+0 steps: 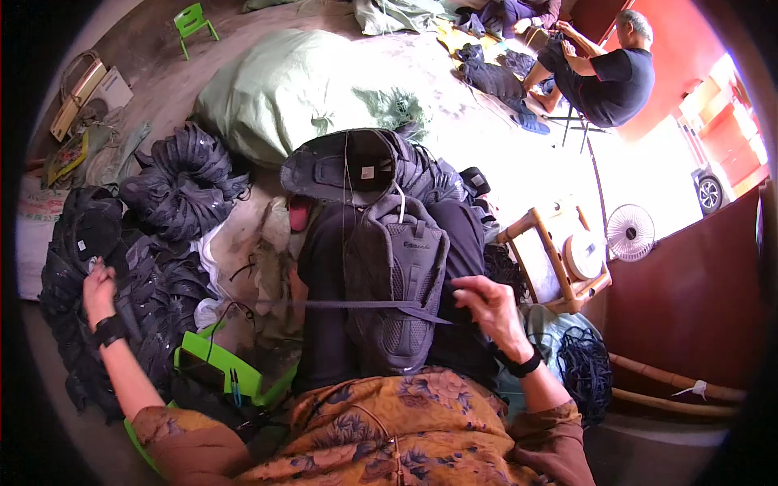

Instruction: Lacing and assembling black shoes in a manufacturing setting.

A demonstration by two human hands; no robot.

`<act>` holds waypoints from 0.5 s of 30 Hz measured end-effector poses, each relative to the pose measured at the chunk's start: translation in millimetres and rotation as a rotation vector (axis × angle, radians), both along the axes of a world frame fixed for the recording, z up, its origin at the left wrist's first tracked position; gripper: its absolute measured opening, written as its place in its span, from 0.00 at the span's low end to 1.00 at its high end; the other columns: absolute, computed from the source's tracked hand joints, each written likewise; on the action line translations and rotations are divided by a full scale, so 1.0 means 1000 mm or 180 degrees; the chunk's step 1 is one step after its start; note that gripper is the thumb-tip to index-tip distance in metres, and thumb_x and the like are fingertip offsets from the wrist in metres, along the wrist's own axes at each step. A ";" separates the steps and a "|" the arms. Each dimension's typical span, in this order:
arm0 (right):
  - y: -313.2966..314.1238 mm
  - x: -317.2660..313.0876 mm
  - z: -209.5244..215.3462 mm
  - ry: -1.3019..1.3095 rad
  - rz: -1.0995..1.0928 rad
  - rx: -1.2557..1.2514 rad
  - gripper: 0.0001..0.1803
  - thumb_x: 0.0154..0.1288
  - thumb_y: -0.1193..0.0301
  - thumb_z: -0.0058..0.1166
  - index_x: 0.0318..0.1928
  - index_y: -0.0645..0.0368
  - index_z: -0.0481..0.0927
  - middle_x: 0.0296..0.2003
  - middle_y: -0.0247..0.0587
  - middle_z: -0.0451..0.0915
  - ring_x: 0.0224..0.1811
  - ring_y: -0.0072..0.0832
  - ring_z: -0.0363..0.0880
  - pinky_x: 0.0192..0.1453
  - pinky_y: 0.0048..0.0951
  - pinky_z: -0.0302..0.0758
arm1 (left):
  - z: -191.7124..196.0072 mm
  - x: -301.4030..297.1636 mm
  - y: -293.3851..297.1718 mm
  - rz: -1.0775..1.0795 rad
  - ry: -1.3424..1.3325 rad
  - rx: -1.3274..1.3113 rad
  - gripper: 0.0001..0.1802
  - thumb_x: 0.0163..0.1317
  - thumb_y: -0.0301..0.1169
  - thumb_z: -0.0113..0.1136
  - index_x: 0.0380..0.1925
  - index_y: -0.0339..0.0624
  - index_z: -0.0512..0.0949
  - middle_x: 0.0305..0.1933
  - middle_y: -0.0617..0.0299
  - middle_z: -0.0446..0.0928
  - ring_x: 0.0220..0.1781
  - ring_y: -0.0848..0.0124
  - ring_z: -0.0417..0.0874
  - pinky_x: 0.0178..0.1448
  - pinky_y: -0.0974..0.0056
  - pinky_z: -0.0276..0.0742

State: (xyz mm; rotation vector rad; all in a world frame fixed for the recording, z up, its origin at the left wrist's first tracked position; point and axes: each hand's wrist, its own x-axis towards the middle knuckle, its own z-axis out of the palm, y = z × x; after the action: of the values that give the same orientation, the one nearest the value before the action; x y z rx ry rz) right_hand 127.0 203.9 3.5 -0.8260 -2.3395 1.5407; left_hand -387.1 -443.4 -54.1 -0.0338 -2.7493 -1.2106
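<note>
A black mesh shoe upper [395, 279] lies across my lap, toe toward me. A flat black lace [356, 305] stretches across it, with a folded end at its right side; its left end fades out toward my left. My left hand [99, 293], fingers pinched, is far out to the left over a pile of black shoe uppers [154, 283]; what it holds, if anything, cannot be made out. Just right of the upper, my right hand [493, 314] has its fingers bent together, with nothing identifiable in them. More joined shoe uppers [356, 166] lie beyond my knees.
A green plastic stool [223, 364] stands by my left side, small pliers [236, 387] on it. On the right are a bundle of black laces [585, 368], a bamboo frame [559, 259] and a white fan [630, 232]. Behind sits a large pale sack [275, 93]; another person [620, 77] works beyond.
</note>
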 end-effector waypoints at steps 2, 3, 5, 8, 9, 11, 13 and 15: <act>-0.007 -0.005 -0.005 0.0203 0.0340 0.0229 0.07 0.66 0.74 0.61 0.42 0.64 0.83 0.26 0.35 0.84 0.29 0.18 0.80 0.35 0.22 0.76 | 0.050 0.027 -0.095 -0.0404 0.0494 -0.1533 0.14 0.67 0.23 0.42 0.43 0.31 0.77 0.22 0.58 0.67 0.23 0.66 0.67 0.32 0.67 0.64; -0.005 -0.006 -0.010 0.0256 0.0364 -0.0197 0.07 0.65 0.73 0.62 0.40 0.65 0.83 0.26 0.36 0.84 0.30 0.18 0.80 0.37 0.22 0.77 | 0.090 0.046 -0.153 -0.0263 0.0374 -0.0136 0.15 0.70 0.32 0.43 0.35 0.30 0.75 0.22 0.58 0.67 0.24 0.66 0.67 0.33 0.62 0.64; -0.005 -0.003 -0.010 0.0321 0.0340 -0.0482 0.07 0.65 0.73 0.62 0.40 0.65 0.83 0.26 0.37 0.84 0.31 0.18 0.80 0.38 0.22 0.77 | 0.126 0.065 -0.198 0.0464 -0.0036 -0.0050 0.22 0.70 0.41 0.45 0.31 0.29 0.73 0.26 0.52 0.71 0.29 0.63 0.71 0.37 0.57 0.66; -0.016 -0.003 -0.005 0.0222 0.0206 -0.0629 0.08 0.65 0.73 0.62 0.41 0.65 0.83 0.27 0.38 0.84 0.32 0.18 0.80 0.39 0.22 0.77 | 0.099 0.079 -0.194 0.1361 -0.0206 -0.3213 0.21 0.64 0.42 0.51 0.44 0.34 0.76 0.40 0.33 0.74 0.49 0.56 0.80 0.53 0.54 0.69; -0.019 -0.003 -0.004 0.0165 0.0182 -0.0630 0.08 0.66 0.74 0.61 0.41 0.65 0.83 0.27 0.38 0.84 0.32 0.18 0.80 0.40 0.22 0.77 | 0.075 0.073 -0.215 0.0704 -0.0043 -0.2338 0.23 0.63 0.41 0.53 0.50 0.34 0.75 0.44 0.34 0.76 0.52 0.58 0.79 0.56 0.56 0.68; -0.008 0.005 -0.012 0.0250 0.0369 -0.0540 0.08 0.66 0.74 0.61 0.42 0.66 0.83 0.27 0.38 0.84 0.32 0.18 0.80 0.40 0.22 0.77 | 0.134 0.093 -0.268 0.0220 0.0313 -0.1689 0.26 0.62 0.40 0.54 0.55 0.34 0.74 0.47 0.36 0.78 0.55 0.59 0.79 0.59 0.58 0.68; -0.005 0.009 -0.011 0.0258 0.0433 -0.0327 0.08 0.66 0.73 0.60 0.42 0.66 0.82 0.26 0.37 0.83 0.32 0.18 0.80 0.38 0.22 0.76 | 0.170 0.096 -0.296 0.0614 0.0245 -0.0173 0.26 0.60 0.31 0.51 0.57 0.25 0.71 0.62 0.47 0.72 0.64 0.65 0.72 0.65 0.66 0.63; -0.022 0.003 0.000 0.0146 0.0277 -0.0111 0.08 0.67 0.72 0.60 0.41 0.66 0.82 0.26 0.37 0.83 0.31 0.17 0.79 0.37 0.22 0.75 | 0.114 0.091 -0.268 0.1111 -0.0403 -0.0794 0.27 0.59 0.22 0.48 0.60 0.22 0.69 0.65 0.53 0.72 0.61 0.64 0.73 0.65 0.67 0.65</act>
State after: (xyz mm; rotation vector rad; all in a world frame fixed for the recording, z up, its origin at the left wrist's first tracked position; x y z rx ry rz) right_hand 129.9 181.9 3.2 -0.6973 -2.3510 1.6216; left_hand -296.0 -711.6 60.1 0.4905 -2.8337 -0.8025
